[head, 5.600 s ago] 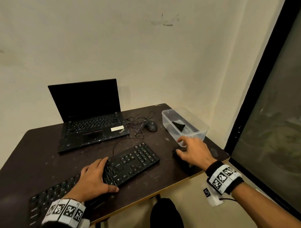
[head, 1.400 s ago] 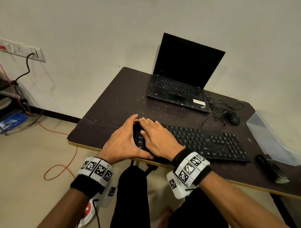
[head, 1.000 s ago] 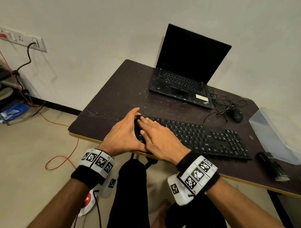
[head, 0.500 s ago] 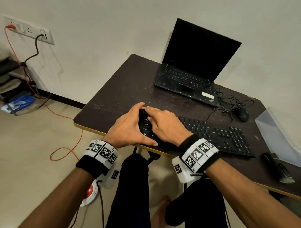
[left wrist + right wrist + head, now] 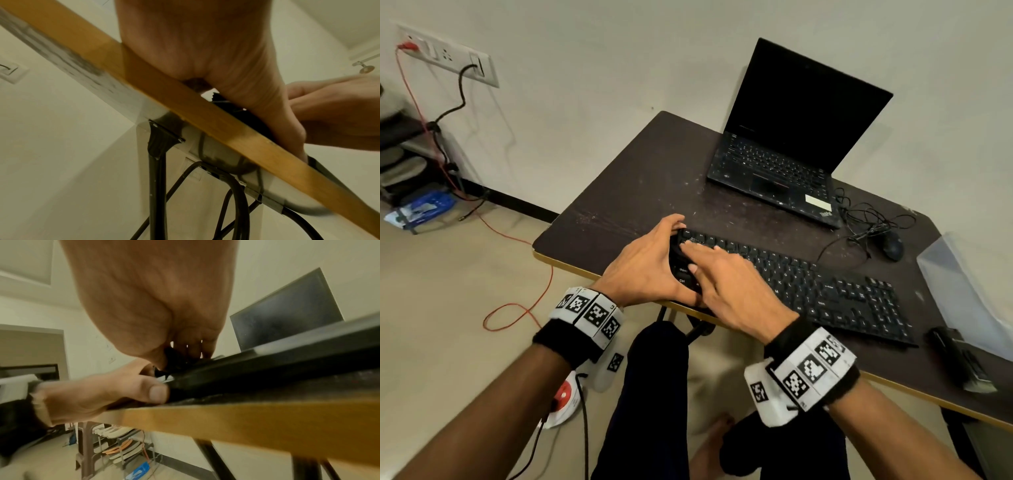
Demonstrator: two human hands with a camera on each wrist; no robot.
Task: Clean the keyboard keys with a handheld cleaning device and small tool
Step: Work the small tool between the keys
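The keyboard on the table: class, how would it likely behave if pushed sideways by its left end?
The keyboard looks long, flat and rigid, so it would probably slide or pivot as one piece. It lies near the table edge, so it might overhang. Its cable could drag.

- The worktop [image 5: 640, 178] lies bare along its left edge and far-left corner.
- The laptop [image 5: 774, 168] blocks the far edge.
- The keyboard [image 5: 825, 291] spans the near edge.
- A mouse [image 5: 892, 245], its tangled cable [image 5: 866, 219], a plastic box [image 5: 962, 291] and a black device [image 5: 959, 356] crowd the right end.
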